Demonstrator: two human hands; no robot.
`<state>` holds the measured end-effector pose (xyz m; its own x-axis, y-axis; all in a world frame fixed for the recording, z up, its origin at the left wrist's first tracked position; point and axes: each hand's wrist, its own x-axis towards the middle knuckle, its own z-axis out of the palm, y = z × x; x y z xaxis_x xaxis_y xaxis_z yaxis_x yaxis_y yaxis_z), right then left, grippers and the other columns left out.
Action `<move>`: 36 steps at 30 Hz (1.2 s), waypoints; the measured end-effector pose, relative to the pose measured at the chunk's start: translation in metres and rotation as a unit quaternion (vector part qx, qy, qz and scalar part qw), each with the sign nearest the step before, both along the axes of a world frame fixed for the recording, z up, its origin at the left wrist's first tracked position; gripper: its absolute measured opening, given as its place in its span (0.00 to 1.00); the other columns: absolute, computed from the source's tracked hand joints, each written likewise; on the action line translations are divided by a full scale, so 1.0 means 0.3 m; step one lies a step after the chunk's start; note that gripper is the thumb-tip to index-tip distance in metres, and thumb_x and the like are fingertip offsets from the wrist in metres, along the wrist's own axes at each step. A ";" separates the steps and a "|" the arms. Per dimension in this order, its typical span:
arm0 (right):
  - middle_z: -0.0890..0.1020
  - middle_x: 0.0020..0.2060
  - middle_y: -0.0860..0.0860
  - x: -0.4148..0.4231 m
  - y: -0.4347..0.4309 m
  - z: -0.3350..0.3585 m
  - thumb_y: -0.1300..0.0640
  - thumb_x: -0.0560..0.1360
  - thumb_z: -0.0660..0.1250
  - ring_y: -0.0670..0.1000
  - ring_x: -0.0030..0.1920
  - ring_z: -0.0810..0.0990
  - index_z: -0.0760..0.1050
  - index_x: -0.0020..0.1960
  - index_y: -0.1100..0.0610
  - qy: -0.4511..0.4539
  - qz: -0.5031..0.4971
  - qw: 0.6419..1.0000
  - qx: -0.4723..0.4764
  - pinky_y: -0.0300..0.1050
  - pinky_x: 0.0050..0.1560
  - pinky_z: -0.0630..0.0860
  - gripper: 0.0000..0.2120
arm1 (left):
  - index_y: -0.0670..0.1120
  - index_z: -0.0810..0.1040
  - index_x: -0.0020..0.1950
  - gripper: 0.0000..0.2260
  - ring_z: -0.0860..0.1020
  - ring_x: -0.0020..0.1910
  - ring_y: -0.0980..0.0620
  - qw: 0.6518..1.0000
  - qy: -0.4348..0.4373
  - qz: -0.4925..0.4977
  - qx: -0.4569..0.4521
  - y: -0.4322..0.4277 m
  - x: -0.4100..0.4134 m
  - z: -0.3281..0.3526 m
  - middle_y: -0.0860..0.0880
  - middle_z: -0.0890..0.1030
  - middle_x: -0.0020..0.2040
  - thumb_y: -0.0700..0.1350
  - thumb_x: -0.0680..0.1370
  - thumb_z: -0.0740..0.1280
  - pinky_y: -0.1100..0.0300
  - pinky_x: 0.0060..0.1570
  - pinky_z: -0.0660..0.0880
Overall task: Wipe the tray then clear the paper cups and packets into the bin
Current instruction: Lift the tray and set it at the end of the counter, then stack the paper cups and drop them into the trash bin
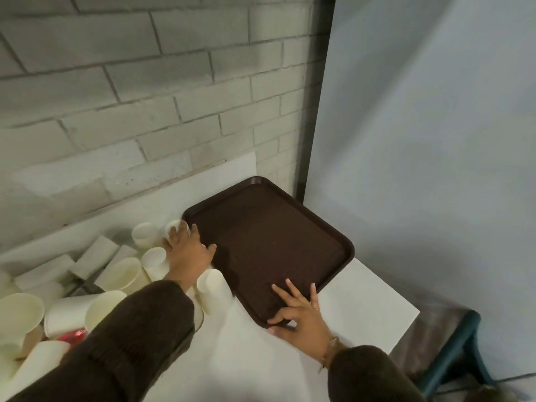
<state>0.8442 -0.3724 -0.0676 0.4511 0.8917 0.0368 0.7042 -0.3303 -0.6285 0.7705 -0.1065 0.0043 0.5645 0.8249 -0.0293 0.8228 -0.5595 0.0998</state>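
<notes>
The white table runs off frame at the bottom; the brown tray lies on it by the brick wall. Sleeves hide some paper cups heaped left. The left hand rests spread, holding nothing, at the tray's left rim; the right hand pinches its near corner.

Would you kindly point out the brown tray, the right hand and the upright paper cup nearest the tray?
brown tray (266, 242), head view, bare centre of its surface.
right hand (301, 314), head view, back of the hand.
upright paper cup (211, 288), head view, side wall.
</notes>
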 end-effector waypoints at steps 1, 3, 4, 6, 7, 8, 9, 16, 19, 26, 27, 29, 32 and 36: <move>0.58 0.70 0.32 -0.012 0.011 0.003 0.26 0.64 0.55 0.38 0.74 0.43 0.77 0.42 0.36 0.003 0.008 1.000 0.004 0.40 0.62 0.16 0.20 | 0.46 0.51 0.76 0.33 0.47 0.76 0.40 1.000 -0.001 0.006 0.007 0.004 -0.023 0.002 0.44 0.50 0.77 0.58 0.77 0.58 0.42 0.73 0.48; 0.58 0.69 0.31 -0.039 0.026 -0.001 0.27 0.65 0.56 0.37 0.74 0.43 0.78 0.44 0.38 0.002 0.016 1.000 0.012 0.40 0.63 0.17 0.21 | 0.44 0.50 0.76 0.33 0.48 0.76 0.40 1.000 -0.001 0.013 0.013 0.012 -0.063 -0.003 0.44 0.50 0.77 0.58 0.77 0.58 0.43 0.73 0.49; 0.58 0.69 0.31 -0.050 0.033 -0.003 0.27 0.65 0.56 0.37 0.74 0.43 0.77 0.44 0.37 -0.001 0.016 1.000 0.013 0.40 0.63 0.17 0.20 | 0.44 0.51 0.76 0.33 0.48 0.76 0.40 1.000 -0.006 0.017 0.010 0.019 -0.079 -0.007 0.44 0.50 0.77 0.58 0.77 0.59 0.43 0.73 0.49; 0.59 0.69 0.30 -0.066 0.043 -0.007 0.28 0.65 0.59 0.37 0.74 0.43 0.77 0.44 0.37 -0.004 0.010 1.000 0.006 0.40 0.62 0.17 0.17 | 0.44 0.52 0.75 0.33 0.49 0.76 0.40 1.000 -0.019 0.022 0.004 0.035 -0.106 -0.015 0.44 0.51 0.77 0.57 0.77 0.60 0.43 0.74 0.50; 0.59 0.69 0.31 -0.076 0.050 -0.008 0.29 0.65 0.59 0.37 0.74 0.43 0.77 0.44 0.37 -0.009 0.013 1.000 0.003 0.41 0.63 0.17 0.17 | 0.44 0.52 0.75 0.33 0.49 0.76 0.40 0.999 -0.022 0.027 0.005 0.044 -0.123 -0.017 0.44 0.51 0.77 0.57 0.77 0.60 0.44 0.74 0.50; 0.59 0.69 0.31 -0.083 0.056 -0.009 0.28 0.65 0.59 0.38 0.74 0.43 0.77 0.44 0.38 -0.014 0.015 1.000 0.002 0.41 0.63 0.17 0.17 | 0.44 0.52 0.75 0.32 0.49 0.76 0.40 0.999 -0.019 0.027 0.009 0.050 -0.135 -0.018 0.44 0.51 0.77 0.57 0.77 0.60 0.44 0.74 0.50; 0.60 0.69 0.31 -0.094 0.065 -0.010 0.29 0.66 0.59 0.38 0.74 0.43 0.77 0.44 0.38 -0.018 0.015 1.000 -0.001 0.42 0.64 0.17 0.17 | 0.44 0.52 0.75 0.32 0.49 0.76 0.40 1.000 -0.013 0.023 0.013 0.055 -0.149 -0.020 0.44 0.51 0.77 0.56 0.77 0.60 0.45 0.74 0.50; 0.62 0.71 0.36 -0.104 0.093 0.007 0.25 0.63 0.50 0.40 0.75 0.45 0.77 0.46 0.36 -0.019 0.005 1.000 -0.010 0.41 0.63 0.17 0.25 | 0.43 0.54 0.75 0.31 0.51 0.75 0.39 1.000 -0.016 -0.018 0.012 0.078 -0.148 -0.006 0.41 0.52 0.76 0.55 0.77 0.60 0.47 0.75 0.49; 0.62 0.72 0.39 -0.103 0.088 0.043 0.30 0.67 0.60 0.42 0.75 0.46 0.80 0.51 0.40 -0.001 0.021 0.999 -0.024 0.43 0.65 0.20 0.22 | 0.42 0.56 0.75 0.30 0.51 0.75 0.39 0.998 -0.051 -0.027 -0.001 0.070 -0.154 0.028 0.40 0.53 0.76 0.53 0.78 0.61 0.47 0.74 0.48; 0.67 0.71 0.42 -0.141 0.083 0.179 0.50 0.75 0.66 0.46 0.75 0.52 0.77 0.57 0.45 0.031 -0.057 0.998 -0.001 0.55 0.70 0.30 0.11 | 0.47 0.65 0.72 0.23 0.59 0.74 0.44 0.966 -0.248 -0.035 -0.062 -0.091 -0.269 0.164 0.44 0.62 0.75 0.49 0.78 0.63 0.52 0.72 0.55; 0.69 0.69 0.42 -0.167 0.080 0.200 0.51 0.76 0.65 0.46 0.75 0.55 0.78 0.56 0.45 0.032 -0.064 0.997 0.010 0.55 0.71 0.32 0.10 | 0.48 0.67 0.71 0.21 0.60 0.73 0.45 0.960 -0.272 -0.030 -0.064 -0.131 -0.313 0.185 0.46 0.63 0.74 0.48 0.78 0.63 0.53 0.72 0.56; 0.75 0.63 0.42 -0.227 0.073 0.228 0.53 0.75 0.66 0.45 0.70 0.66 0.79 0.53 0.45 0.042 -0.071 0.996 0.043 0.57 0.74 0.40 0.08 | 0.48 0.71 0.68 0.19 0.64 0.71 0.47 0.947 -0.314 -0.022 -0.066 -0.213 -0.407 0.211 0.47 0.68 0.71 0.46 0.77 0.64 0.54 0.70 0.59; 0.80 0.51 0.39 -0.339 0.071 0.246 0.54 0.74 0.67 0.44 0.56 0.77 0.80 0.50 0.45 0.092 -0.045 0.989 0.104 0.56 0.68 0.67 0.06 | 0.49 0.76 0.62 0.14 0.70 0.65 0.53 0.927 -0.365 -0.001 -0.090 -0.329 -0.566 0.212 0.49 0.74 0.66 0.44 0.77 0.65 0.58 0.66 0.65; 0.80 0.44 0.37 -0.508 0.102 0.268 0.56 0.74 0.68 0.42 0.49 0.78 0.81 0.48 0.48 0.154 -0.005 0.980 0.125 0.42 0.59 0.74 0.05 | 0.53 0.79 0.57 0.12 0.72 0.58 0.61 0.914 -0.387 0.054 -0.109 -0.446 -0.784 0.178 0.57 0.77 0.58 0.41 0.76 0.65 0.72 0.56 0.65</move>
<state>0.6918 -0.3417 0.0129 0.4837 0.8678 0.1138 0.4661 -0.1453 -0.8727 0.5354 -0.2404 0.0576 0.4011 0.8996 0.1729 0.5079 -0.3755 0.7753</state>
